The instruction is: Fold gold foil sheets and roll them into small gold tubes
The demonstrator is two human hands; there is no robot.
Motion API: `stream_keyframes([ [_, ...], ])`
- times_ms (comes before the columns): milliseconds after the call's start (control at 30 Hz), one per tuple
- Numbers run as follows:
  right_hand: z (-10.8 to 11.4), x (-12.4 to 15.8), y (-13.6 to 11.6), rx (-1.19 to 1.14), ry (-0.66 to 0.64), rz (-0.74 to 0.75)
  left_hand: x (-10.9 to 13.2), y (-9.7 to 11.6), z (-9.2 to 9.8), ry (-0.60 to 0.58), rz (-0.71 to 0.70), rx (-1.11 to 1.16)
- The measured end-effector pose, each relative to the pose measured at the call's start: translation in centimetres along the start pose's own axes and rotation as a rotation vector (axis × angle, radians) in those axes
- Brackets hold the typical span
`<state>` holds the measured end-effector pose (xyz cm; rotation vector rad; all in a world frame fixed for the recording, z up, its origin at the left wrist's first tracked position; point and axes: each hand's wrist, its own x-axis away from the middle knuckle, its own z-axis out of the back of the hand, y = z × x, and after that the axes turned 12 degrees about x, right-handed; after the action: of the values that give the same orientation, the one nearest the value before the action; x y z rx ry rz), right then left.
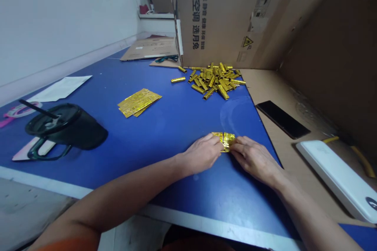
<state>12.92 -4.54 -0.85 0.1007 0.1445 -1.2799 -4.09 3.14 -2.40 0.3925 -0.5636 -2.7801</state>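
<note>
In the head view, a room with a pale wall [67, 11] is seen, and a blue table [176, 121] is backed by a large carton [226, 15] printed with dark characters. On the table, just in front of the person, a small gold piece [229, 141] is held between the two hands. Its left end is covered by the left hand [202, 152], whose fingers are bent closed on it, the thumb being mostly hidden. Its right edge is pinched by the right hand [255, 157], with the fingers drawn together. The piece is crossed by a dark line; whether a crease or a gap is formed there cannot be told. Gold tubes [216, 80] are heaped against the carton, and gold sheets [139, 102] are stacked untouched to the left. Farther left, a dark mug [85, 130] with a straw is placed near some paper [63, 88]. At the right, a phone [282, 119] and a white block [335, 180] are laid on cardboard [299, 164].
</note>
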Motion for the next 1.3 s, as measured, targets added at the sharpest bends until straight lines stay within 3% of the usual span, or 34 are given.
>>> stream_keyframes([
  [167,0.3,-0.1,-0.6,0.070,-0.065,0.001,0.0,-0.1,-0.2,0.034,-0.010,-0.036],
  [467,-0.2,-0.2,-1.0,0.103,-0.024,0.015,0.1,0.0,-0.2,0.056,0.004,-0.057],
  [767,-0.7,0.0,-0.4,-0.105,0.011,-0.002,0.1,-0.4,-0.1,0.054,0.080,0.065],
  [933,-0.9,0.0,0.1,-0.218,-0.024,-0.100,0.0,-0.9,-0.4,0.067,0.119,0.144],
  [1300,-0.8,-0.4,0.2,-0.223,-0.083,-0.170,-0.2,-0.7,-0.3,0.075,0.203,0.103],
])
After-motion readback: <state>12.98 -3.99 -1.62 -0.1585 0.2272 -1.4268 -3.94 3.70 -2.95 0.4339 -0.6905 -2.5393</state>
